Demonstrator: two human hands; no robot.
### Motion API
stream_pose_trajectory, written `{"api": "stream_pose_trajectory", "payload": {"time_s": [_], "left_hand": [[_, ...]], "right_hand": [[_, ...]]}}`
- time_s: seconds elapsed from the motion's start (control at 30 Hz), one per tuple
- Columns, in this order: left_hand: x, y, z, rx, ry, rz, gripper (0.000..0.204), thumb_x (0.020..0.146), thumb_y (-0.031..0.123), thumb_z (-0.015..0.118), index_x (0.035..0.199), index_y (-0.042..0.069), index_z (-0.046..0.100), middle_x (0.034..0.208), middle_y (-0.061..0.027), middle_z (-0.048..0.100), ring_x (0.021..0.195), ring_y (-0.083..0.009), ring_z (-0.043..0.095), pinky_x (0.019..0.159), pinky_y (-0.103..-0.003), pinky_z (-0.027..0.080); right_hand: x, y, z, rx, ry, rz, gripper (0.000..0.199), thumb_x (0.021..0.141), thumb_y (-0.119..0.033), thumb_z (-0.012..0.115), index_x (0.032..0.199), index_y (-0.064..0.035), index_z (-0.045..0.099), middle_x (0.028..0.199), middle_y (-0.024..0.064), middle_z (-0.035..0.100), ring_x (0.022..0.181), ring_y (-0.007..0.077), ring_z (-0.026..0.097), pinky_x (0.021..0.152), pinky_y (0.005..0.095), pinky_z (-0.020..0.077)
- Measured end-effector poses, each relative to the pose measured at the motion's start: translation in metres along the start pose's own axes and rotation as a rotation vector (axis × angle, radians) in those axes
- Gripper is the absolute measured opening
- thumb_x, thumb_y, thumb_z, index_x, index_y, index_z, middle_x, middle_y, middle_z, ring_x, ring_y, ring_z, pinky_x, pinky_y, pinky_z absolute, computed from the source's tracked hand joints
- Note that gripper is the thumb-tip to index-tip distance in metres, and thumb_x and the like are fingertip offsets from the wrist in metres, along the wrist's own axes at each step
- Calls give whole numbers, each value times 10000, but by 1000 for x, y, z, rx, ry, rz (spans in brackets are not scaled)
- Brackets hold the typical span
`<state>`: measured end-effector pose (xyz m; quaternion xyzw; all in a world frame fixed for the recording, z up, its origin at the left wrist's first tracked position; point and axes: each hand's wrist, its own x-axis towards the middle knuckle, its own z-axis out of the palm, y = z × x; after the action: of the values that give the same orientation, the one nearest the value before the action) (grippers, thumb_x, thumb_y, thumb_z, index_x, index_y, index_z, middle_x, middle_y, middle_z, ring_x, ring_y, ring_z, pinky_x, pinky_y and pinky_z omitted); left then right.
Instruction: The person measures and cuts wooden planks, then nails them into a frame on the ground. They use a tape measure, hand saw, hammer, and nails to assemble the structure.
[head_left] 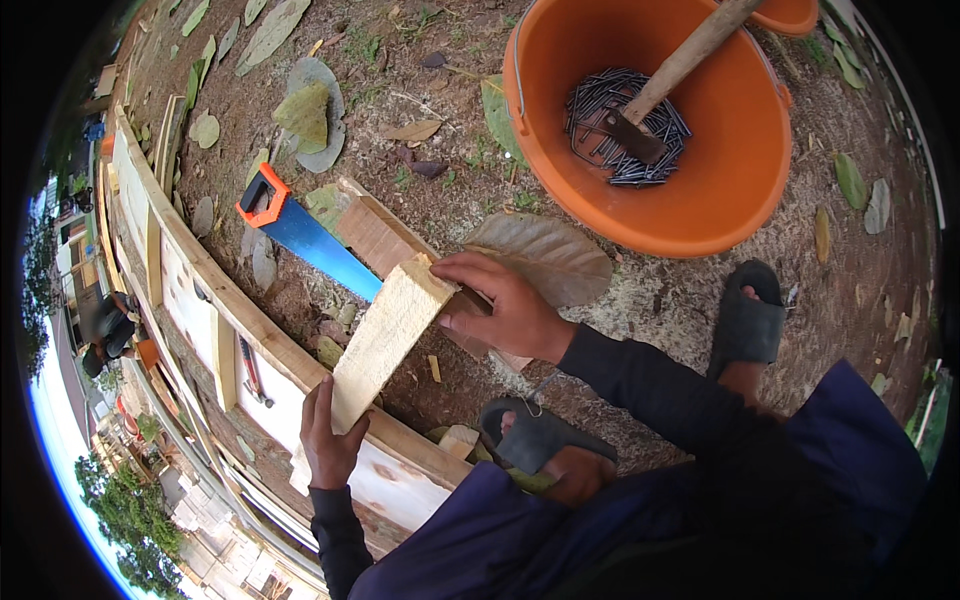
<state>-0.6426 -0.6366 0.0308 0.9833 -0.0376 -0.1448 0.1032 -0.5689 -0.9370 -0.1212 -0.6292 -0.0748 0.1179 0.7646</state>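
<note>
A short, pale wooden block (392, 335) spans the space between my two hands. My left hand (332, 435) grips its lower end, thumb on one side and fingers on the other, beside the timber-framed panel (285, 368). At the block's upper end my right hand (510, 310) is closed round the edge with thumb and fingers. Just beyond the block lies a hand saw (315, 245) with a blue blade and an orange and black handle. A brown wood offcut (380, 232) rests on the ground by the saw, partly hidden behind the block.
An orange bucket (755, 165) holding many nails (612, 95) and a wooden-handled hammer (690, 60) stands at the far right. Another hammer (250, 370) lies against the panel at left. Dry leaves (545, 255) litter the soil. My sandalled feet are near the bucket. Another person (112, 325) is at far left.
</note>
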Motion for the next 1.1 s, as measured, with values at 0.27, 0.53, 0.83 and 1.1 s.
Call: {"api": "stream_pose_trajectory", "payload": {"time_s": [0.27, 0.53, 0.83, 1.1], "left_hand": [[-2, -3, -4, -35, -19, -3, 822, 702, 29, 865, 1436, 15, 497, 1235, -219, 606, 1102, -405, 623, 927, -460, 524], [-1, -8, 4, -4, 34, 55, 818, 705, 31, 849, 1435, 4, 481, 1219, -242, 602, 1076, -429, 622, 904, -480, 528], [1, -4, 4, -12, 47, 81, 788, 705, 28, 843, 1414, -7, 501, 1212, -245, 609, 1055, -424, 636, 897, -477, 536], [3, -6, 2, -11, 36, 73, 793, 681, 34, 847, 1401, -11, 516, 1200, -236, 615, 1051, -414, 638, 892, -468, 537]], "right_hand": [[6, 2, -4, -50, -3, 1, 505, 867, -190, 794, 1320, -22, 647, 1337, 156, 616, 1254, 298, 597, 1069, 381, 460], [3, -7, 1, -175, -4, -15, 488, 890, -157, 759, 1349, -47, 638, 1333, 162, 630, 1196, 323, 632, 1014, 385, 500], [0, -6, 6, -194, 38, -31, 451, 898, -137, 744, 1331, -46, 655, 1339, 147, 630, 1177, 303, 649, 973, 369, 528], [-1, -11, 8, -323, 98, -139, 446, 904, -144, 717, 1337, -69, 647, 1317, 141, 610, 1170, 348, 612, 996, 422, 499]]}}
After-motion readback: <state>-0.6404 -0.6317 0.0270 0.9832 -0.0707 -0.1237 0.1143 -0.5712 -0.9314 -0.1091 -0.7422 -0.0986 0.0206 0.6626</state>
